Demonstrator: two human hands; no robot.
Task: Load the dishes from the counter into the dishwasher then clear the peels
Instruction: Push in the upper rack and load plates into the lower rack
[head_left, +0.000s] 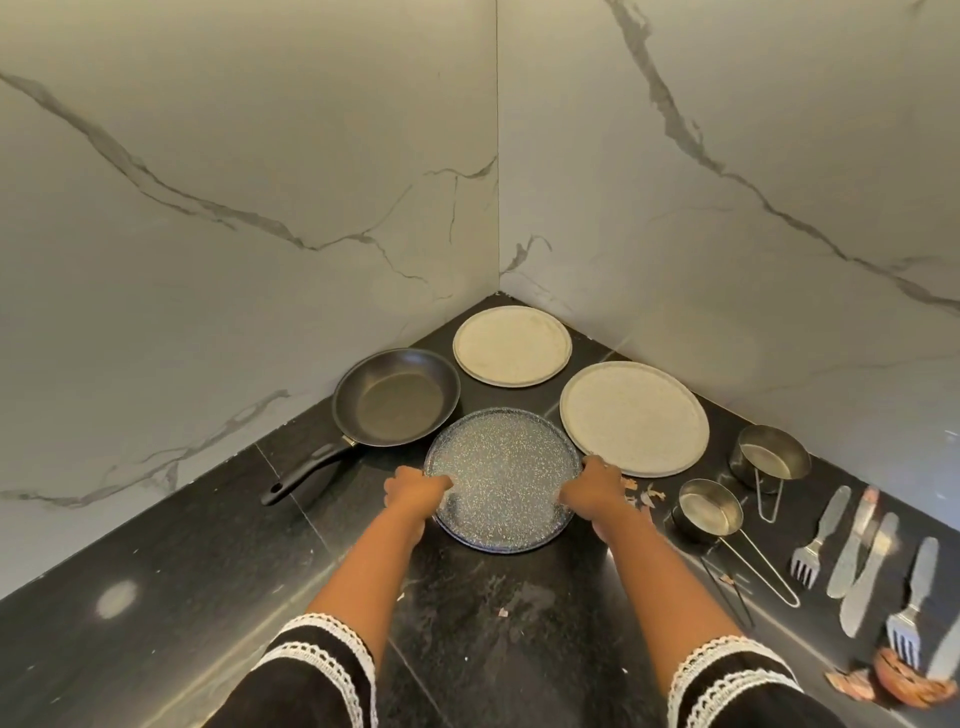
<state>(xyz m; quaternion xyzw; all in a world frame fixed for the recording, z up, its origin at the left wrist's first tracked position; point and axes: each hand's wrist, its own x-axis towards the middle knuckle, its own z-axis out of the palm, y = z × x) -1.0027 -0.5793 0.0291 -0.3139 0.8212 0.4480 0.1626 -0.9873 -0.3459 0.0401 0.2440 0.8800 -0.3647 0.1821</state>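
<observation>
**Both hands on the speckled plate in the counter corner**

Between the two hands lies the dark speckled plate (503, 478), flat on the black counter (156, 597). The left hand (415, 491) grips its left rim and the right hand (595, 488) grips its right rim; the fingers of both are curled over the edge, thumbs on top as far as I can see. Whether the fingertips reach under the plate I cannot tell.

Plates are three: the speckled one, and two pale ones beyond the fingers, one pale plate (511, 345) deep in the corner and a larger pale plate (634, 418) just beyond the right hand. One black frying pan (397, 397) sits beyond the left hand, its handle pointing toward the person. Right of the right hand are two steel cups with wire handles, the far cup (769, 457) and the near cup (709, 512). Further right lies the cutlery: I count two forks, fork one (815, 545) and fork two (909, 618), and about three knives (857, 566), which overlap and are hard to separate.

Small peel scraps (644, 493) lie just beside the right fingers, partly hidden by the hand. A bigger pile of peels (893, 680) is at the lower right, cut off by the frame edge.

Marble walls (260, 208) close the corner behind the plates. Left of the left hand the counter has open room.
</observation>
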